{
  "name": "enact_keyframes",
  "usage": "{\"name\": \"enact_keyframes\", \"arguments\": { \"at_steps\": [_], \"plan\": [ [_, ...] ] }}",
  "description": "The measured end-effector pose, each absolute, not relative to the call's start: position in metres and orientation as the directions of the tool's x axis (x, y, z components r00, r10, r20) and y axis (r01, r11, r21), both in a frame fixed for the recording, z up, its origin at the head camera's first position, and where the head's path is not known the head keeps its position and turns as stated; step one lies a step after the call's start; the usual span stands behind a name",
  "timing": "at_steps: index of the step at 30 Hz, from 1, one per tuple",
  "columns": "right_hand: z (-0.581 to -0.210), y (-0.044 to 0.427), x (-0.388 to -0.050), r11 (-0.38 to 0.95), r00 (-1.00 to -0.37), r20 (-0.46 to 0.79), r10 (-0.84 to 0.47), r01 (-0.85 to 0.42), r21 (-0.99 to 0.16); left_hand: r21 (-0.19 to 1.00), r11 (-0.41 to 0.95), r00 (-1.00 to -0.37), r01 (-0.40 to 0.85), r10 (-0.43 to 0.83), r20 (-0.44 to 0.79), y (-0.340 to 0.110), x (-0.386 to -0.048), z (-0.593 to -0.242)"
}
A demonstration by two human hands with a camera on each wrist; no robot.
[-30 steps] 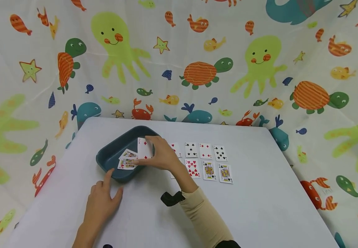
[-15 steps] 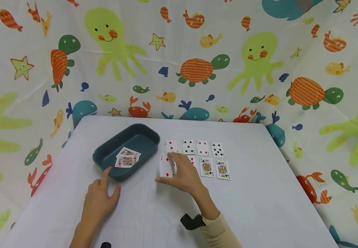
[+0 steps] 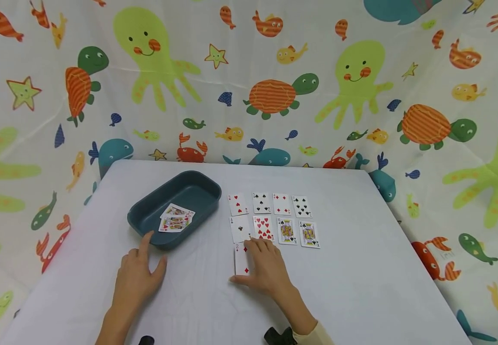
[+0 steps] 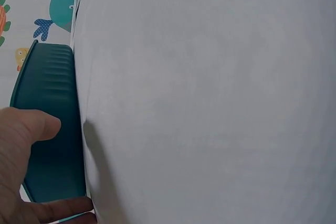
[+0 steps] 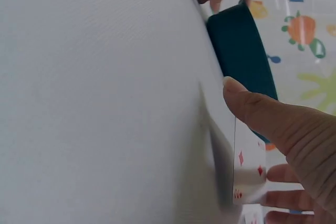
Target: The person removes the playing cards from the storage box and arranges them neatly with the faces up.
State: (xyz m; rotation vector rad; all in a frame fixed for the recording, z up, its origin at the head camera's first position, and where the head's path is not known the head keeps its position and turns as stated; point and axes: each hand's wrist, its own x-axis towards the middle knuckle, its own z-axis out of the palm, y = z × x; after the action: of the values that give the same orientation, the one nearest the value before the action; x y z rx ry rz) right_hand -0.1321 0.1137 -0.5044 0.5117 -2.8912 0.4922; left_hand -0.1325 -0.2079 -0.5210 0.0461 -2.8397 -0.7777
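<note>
My right hand (image 3: pixel 270 273) pinches a two of diamonds playing card (image 3: pixel 240 261) between thumb and fingers, low at the front of the card rows. In the right wrist view the card (image 5: pixel 247 163) sits between the thumb and the other fingers. A club card (image 3: pixel 237 229) lies face up just beyond it. On the left, my left hand (image 3: pixel 134 280) rests by the near end of a dark teal tray (image 3: pixel 199 194), its index fingertip at the rim. Inside the tray lie overlapping face cards (image 3: pixel 174 224).
Two rows of face-up cards lie right of the tray. The back row includes a heart card (image 3: pixel 237 204) and a spade card (image 3: pixel 302 206); the front row has a red heart card (image 3: pixel 263 227) and two face cards, one a spade-side king (image 3: pixel 309 234). A sea-animal cloth hangs behind the table.
My right hand has carried the two of diamonds from above the tray rightward and toward me, to the front of the leftmost column. My left hand has stayed by the tray.
</note>
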Motion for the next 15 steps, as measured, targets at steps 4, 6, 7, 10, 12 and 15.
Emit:
{"name": "enact_keyframes", "arguments": {
  "at_steps": [4, 6, 7, 10, 12, 15],
  "plan": [
    [-0.509, 0.113, -0.131, 0.898, -0.925, 0.234, -0.301, -0.357, -0.257, 0.507, 0.862, -0.979, 0.019, -0.087, 0.184, -0.208, -0.132, -0.52],
    [-0.511, 0.113, -0.131, 0.9, -0.921, 0.241, -0.305, -0.362, -0.242, 0.507, 0.862, -0.979, 0.015, -0.089, 0.182, -0.208, -0.132, -0.52],
    [-0.512, 0.112, -0.131, 0.901, -0.92, 0.244, -0.307, -0.363, -0.238, 0.508, 0.862, -0.98, 0.014, -0.09, 0.179, -0.207, -0.132, -0.52],
    [-0.516, 0.112, -0.132, 0.905, -0.921, 0.239, -0.307, -0.361, -0.227, 0.509, 0.861, -0.98, 0.014, -0.089, 0.177, -0.207, -0.131, -0.52],
    [-0.517, 0.112, -0.132, 0.906, -0.923, 0.237, -0.304, -0.357, -0.23, 0.508, 0.861, -0.979, 0.018, -0.087, 0.183, -0.206, -0.132, -0.52],
    [-0.518, 0.112, -0.132, 0.905, -0.923, 0.235, -0.304, -0.357, -0.232, 0.508, 0.861, -0.979, 0.016, -0.09, 0.184, -0.206, -0.132, -0.521]
  ]
}}
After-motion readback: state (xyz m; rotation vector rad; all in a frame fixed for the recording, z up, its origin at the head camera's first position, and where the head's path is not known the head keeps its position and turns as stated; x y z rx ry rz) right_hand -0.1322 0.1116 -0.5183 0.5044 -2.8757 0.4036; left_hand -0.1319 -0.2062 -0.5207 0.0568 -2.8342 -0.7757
